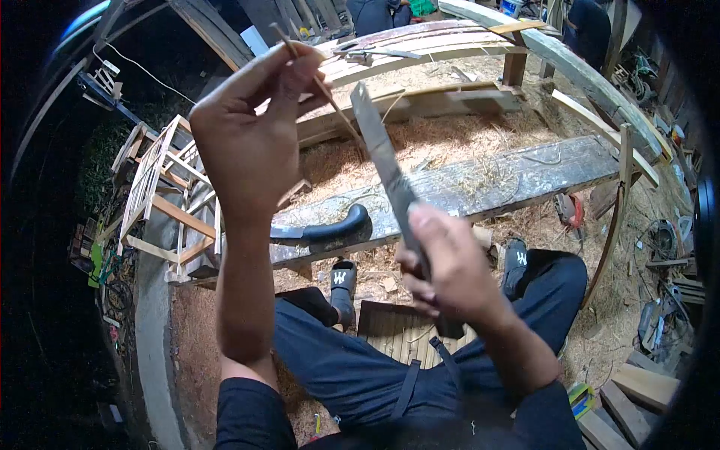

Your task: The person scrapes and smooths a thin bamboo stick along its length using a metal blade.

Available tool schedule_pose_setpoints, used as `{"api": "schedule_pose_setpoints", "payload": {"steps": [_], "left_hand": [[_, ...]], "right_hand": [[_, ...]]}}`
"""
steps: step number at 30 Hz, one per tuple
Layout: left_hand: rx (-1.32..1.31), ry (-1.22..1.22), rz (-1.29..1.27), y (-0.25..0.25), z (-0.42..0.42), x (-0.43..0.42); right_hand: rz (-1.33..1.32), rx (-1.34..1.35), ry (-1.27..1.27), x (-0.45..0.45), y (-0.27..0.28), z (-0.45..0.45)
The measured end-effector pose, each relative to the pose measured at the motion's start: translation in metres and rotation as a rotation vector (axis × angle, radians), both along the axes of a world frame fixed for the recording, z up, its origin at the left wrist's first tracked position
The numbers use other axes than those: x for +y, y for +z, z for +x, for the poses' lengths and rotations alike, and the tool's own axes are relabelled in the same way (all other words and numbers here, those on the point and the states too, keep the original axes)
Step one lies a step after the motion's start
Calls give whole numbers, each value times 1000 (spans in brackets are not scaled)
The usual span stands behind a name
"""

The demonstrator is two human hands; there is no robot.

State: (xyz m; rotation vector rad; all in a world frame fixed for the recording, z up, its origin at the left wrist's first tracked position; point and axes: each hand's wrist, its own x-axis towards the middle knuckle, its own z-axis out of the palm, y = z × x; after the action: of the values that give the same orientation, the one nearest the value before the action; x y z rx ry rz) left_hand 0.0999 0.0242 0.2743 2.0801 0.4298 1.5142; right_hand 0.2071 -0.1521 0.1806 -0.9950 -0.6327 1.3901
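Note:
My left hand is raised at upper left, its fingers pinching a thin brown wooden strip. The strip slants down to the right, and its lower end lies close to the blade of a knife. My right hand is wrapped around the knife's dark handle, with the blade pointing up and to the left. Whether blade and strip touch, I cannot tell. Below the hands, a tool with a curved black handle lies on a weathered plank bench.
Wood shavings cover the ground around the bench. A slatted wooden frame stands at left. Long curved timbers span the back, where another person is partly visible. Wood offcuts lie at lower right.

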Motion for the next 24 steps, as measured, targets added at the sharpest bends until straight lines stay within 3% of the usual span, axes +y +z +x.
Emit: {"api": "schedule_pose_setpoints", "payload": {"steps": [3,5,9,12,14,16,17,18,21,23,24], "left_hand": [[-33,-26,-12,3,6,-5],[-34,-36,-30,1,6,-6],[-45,-50,-13,-1,6,-7],[-7,-15,22,-3,4,-7],[-65,-47,-63,-1,6,-15],[-73,-24,62,-6,5,-8],[-76,-55,15,-3,5,-6],[-73,-85,-37,-2,5,-5],[-90,-44,-32,-3,6,-12],[-76,-20,4,-5,3,-6],[-66,-4,58,-4,3,-3]], "right_hand": [[297,-532,-165,7,2,-4],[388,-729,-230,9,1,-7],[406,-875,-347,31,-40,-8],[542,-807,-342,20,-23,-14],[668,-843,-468,32,-44,-15],[314,-798,-334,34,-34,-9],[58,-709,-106,24,-21,-7],[310,-761,-318,27,-34,-16],[649,-805,-495,33,-46,-18],[258,-777,-282,30,-45,-9],[260,-777,-284,29,-44,-11]]}}
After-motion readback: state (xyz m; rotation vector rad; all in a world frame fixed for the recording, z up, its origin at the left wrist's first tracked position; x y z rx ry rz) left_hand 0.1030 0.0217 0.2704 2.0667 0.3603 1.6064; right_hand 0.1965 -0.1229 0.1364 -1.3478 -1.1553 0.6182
